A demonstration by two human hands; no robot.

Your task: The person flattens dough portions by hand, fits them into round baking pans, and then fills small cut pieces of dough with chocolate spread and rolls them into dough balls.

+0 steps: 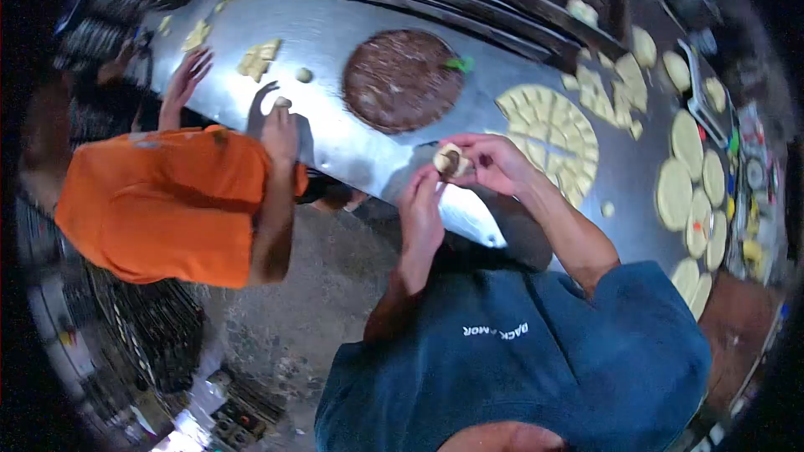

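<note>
A small piece of pale dough point(461, 165) with a brown paste filling showing in its middle sits between my hands, above the table's near edge. My left hand point(421, 205) pinches its near left side with the fingertips. On its right, my right hand point(496, 166) curls its fingers round the dough, and a dark brown smear shows near them. Just beyond my hands is a large round mass of brown filling point(402, 79) with a green tool point(459, 64) at its right edge. To the right, a round of dough point(578, 130) lies cut into many small pieces.
A co-worker in an orange shirt point(167, 209) stands at left, hands over the metal table point(322, 21). Dough pieces point(260, 59) and a dough ball point(304, 74) lie there. Flat dough ovals point(674, 192) lie at right. Dark trays point(419, 0) line the back.
</note>
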